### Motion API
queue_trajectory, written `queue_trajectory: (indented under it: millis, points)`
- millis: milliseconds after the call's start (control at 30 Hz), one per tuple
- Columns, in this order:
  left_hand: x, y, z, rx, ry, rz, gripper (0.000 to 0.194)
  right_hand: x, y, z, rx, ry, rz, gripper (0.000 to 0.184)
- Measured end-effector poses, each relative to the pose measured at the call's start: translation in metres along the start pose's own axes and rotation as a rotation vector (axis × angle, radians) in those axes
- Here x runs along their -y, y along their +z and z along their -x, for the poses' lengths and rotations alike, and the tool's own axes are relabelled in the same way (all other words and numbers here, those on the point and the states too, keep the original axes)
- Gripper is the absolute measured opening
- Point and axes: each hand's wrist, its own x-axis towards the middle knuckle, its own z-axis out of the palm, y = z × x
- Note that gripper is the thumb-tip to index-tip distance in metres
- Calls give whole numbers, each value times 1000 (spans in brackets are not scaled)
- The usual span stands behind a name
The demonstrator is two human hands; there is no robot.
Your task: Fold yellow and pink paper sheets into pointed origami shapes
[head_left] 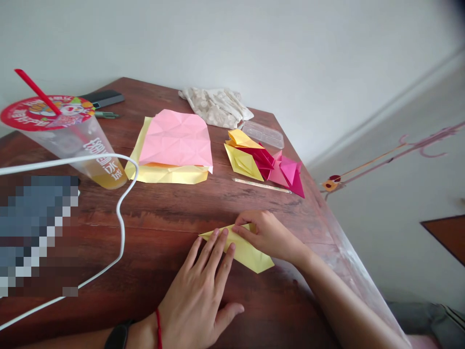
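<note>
A partly folded sheet of yellow paper (pixel 254 257) lies on the dark wooden table in front of me. My left hand (pixel 205 281) is spread, its fingertips resting on the paper's left part and the thumb apart on the right. From the right, my right hand (pixel 267 235) pinches the paper's upper edge between thumb and index finger. Its other fingers are curled and partly hidden. Behind the hands, a stack of creased sheets, pink (pixel 176 138) over yellow, lies flat. Several folded paper pieces (pixel 250 160) in yellow, orange and magenta sit to its right.
A plastic drink cup (pixel 98 157) with a red straw stands at the left. A white cable (pixel 122 228) loops beside a pixelated area. A thin stick-like pen (pixel 261 185), a clear plastic case (pixel 263 134) and a patterned cloth (pixel 218 106) lie farther back. The table's edge runs along the right.
</note>
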Motion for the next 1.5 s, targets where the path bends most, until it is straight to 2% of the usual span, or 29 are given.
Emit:
queue_trajectory:
  millis: [200, 367, 500, 767, 967, 1167, 1500]
  points:
    - [4, 3, 3, -54, -21, -18, 90, -3, 4, -1, -30, 46, -33, 13]
    - [9, 2, 2, -95, -13, -60, 88, -7, 3, 4, -97, -49, 0, 8]
    - [12, 2, 0, -83, -18, -37, 83, -12, 3, 9, -120, -78, 22, 8]
    - [13, 1, -5, -74, 2, -123, 85, -18, 9, 4, -162, -31, -15, 7]
    - [13, -1, -5, -17, 0, -147, 85, -19, 11, 4, -170, 14, -81, 6]
    - [14, 0, -6, -37, 11, -175, 86, -21, 13, 6, -205, 19, -142, 6]
    - [13, -2, -7, -49, -15, -210, 84, -22, 13, 7, -188, 16, -134, 11]
